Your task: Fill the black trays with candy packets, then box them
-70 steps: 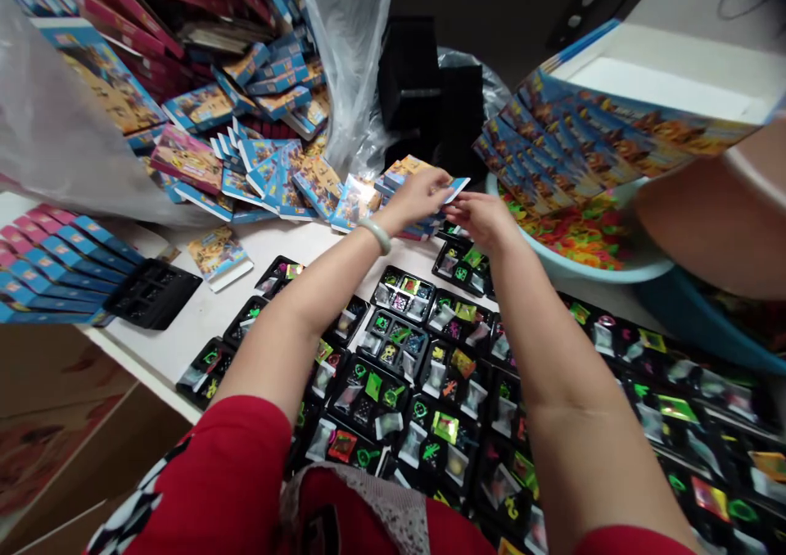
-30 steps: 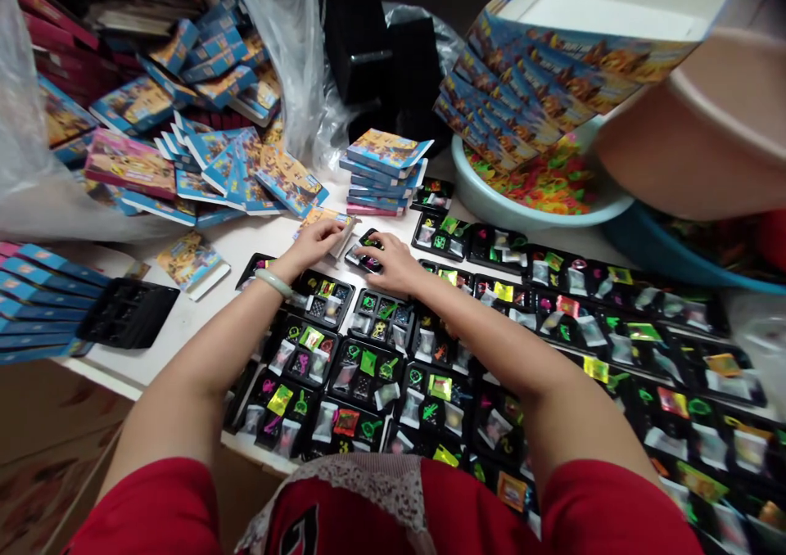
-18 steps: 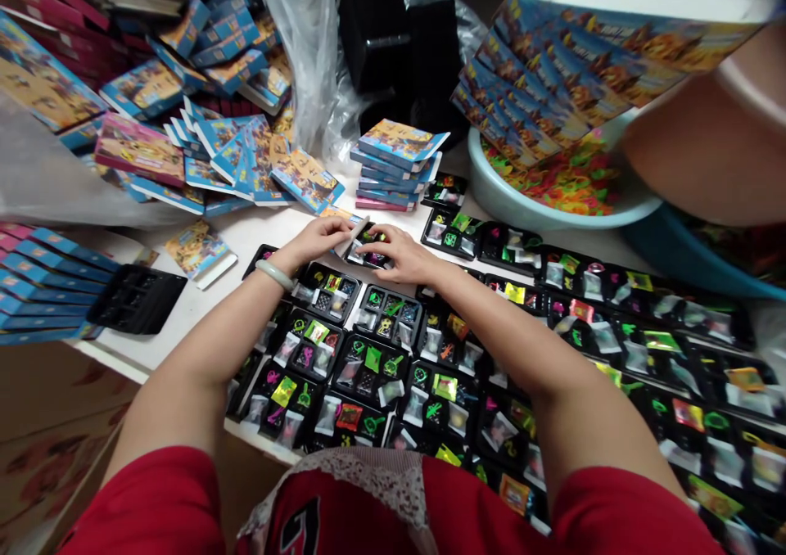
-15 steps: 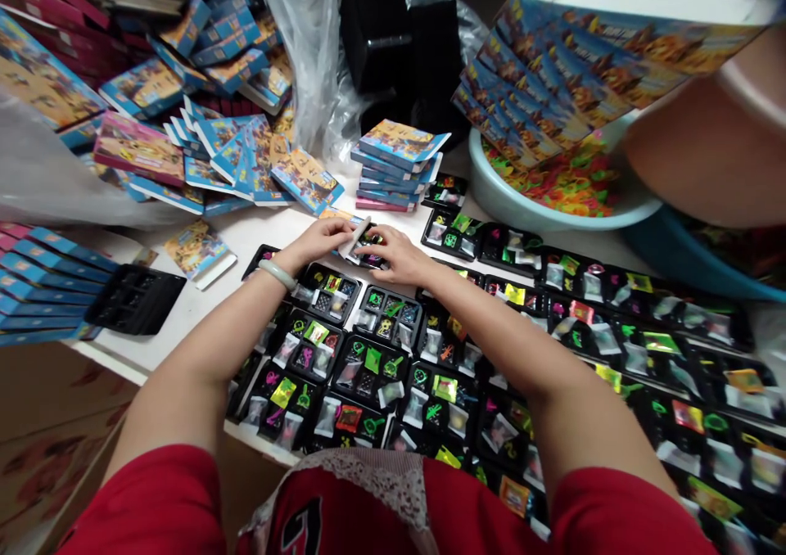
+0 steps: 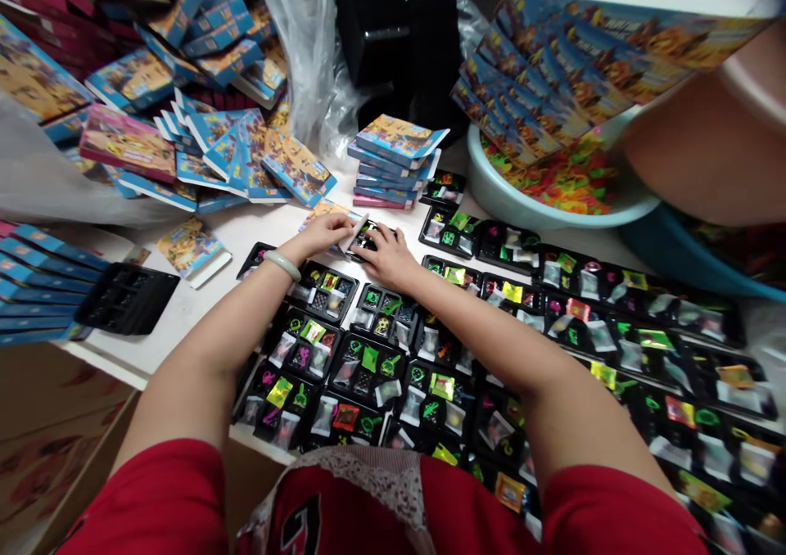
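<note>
Hands dropped from the blue box stack (image 5: 396,162): left hand (image 5: 325,232) pinches a printed card sleeve (image 5: 345,229) on the white counter (image 5: 246,223), right hand (image 5: 388,259) holds a small black plastic tray (image 5: 367,241) at its mouth; a tilt could jam or spill it.

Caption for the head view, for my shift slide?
Left hand holds an open box, right hand holds a filled tray at its mouth, amid rows of trays on a table.

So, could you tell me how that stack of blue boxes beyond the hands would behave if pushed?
The stack of blue boxes is skewed, its top box overhanging, so it would probably shear apart rather than slide whole. The boxes look like thin card, so likely light.
</note>
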`<state>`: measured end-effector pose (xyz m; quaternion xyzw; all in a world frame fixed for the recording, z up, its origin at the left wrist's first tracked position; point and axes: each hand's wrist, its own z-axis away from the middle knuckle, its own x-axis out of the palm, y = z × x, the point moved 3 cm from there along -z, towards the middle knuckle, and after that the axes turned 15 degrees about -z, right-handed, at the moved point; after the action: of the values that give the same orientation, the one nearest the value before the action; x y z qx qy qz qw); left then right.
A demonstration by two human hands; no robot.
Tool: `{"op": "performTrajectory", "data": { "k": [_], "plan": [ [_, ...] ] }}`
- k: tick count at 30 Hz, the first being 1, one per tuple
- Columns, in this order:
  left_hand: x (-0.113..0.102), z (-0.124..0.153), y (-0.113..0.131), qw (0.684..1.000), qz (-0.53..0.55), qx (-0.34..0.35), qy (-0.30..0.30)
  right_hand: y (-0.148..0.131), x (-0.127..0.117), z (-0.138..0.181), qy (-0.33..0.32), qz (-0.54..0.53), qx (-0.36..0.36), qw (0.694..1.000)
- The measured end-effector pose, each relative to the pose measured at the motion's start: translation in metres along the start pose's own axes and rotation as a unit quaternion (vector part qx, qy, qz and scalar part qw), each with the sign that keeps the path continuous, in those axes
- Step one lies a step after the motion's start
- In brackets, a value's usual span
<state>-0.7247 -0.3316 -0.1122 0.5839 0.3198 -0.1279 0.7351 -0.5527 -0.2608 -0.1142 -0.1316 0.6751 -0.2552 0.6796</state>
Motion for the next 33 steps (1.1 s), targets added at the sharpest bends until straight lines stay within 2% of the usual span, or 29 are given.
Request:
{"op": "performTrajectory", "data": {
  "k": [2,5,7,10,13,16,18,20,23,25,28,30,33],
  "plan": [
    [0.001,-0.002,0.001,1.0,-0.004,-0.004,-0.006,-0.006,-0.001,-0.004,-0.001,0.005,0.008,1.0],
    [0.006,-0.003,0.004,0.999,-0.046,-0.003,0.008,-0.005,-0.007,-0.002,-0.005,-0.016,-0.02,1.0],
    [0.01,-0.002,0.007,0.996,-0.089,0.011,0.027,0.003,-0.016,0.009,0.022,-0.034,-0.024,0.999],
    [0.016,0.001,0.011,0.989,-0.137,0.036,0.05,0.019,-0.026,0.031,0.067,-0.044,0.024,0.996],
    [0.023,0.002,0.016,0.986,-0.147,0.039,0.062,0.022,-0.023,0.042,0.039,-0.042,0.058,0.997],
    [0.034,0.001,0.024,0.992,-0.11,0.036,0.04,0.015,-0.015,0.033,0.02,-0.021,0.083,0.996],
    [0.04,-0.001,0.029,0.996,-0.078,0.035,0.031,0.012,-0.01,0.021,0.035,-0.037,0.11,0.993],
    [0.043,-0.004,0.032,0.997,-0.056,0.023,0.039,0.016,-0.007,0.009,0.074,-0.108,0.145,0.981],
    [0.042,-0.004,0.032,0.998,-0.029,-0.009,0.057,0.026,-0.003,0.0,0.15,-0.252,0.206,0.934],
    [0.042,0.001,0.034,0.997,-0.028,-0.015,0.075,0.029,0.002,0.001,0.173,-0.319,0.22,0.905],
    [0.041,0.017,0.045,0.992,-0.069,0.006,0.102,0.02,0.007,0.008,0.159,-0.389,0.202,0.885],
    [0.036,0.027,0.062,0.988,-0.094,0.04,0.115,0.012,0.0,0.013,0.165,-0.425,0.168,0.874],
    [0.014,0.021,0.104,0.972,-0.132,0.12,0.156,0.008,-0.039,0.012,0.248,-0.434,0.08,0.863]
  ]
}}
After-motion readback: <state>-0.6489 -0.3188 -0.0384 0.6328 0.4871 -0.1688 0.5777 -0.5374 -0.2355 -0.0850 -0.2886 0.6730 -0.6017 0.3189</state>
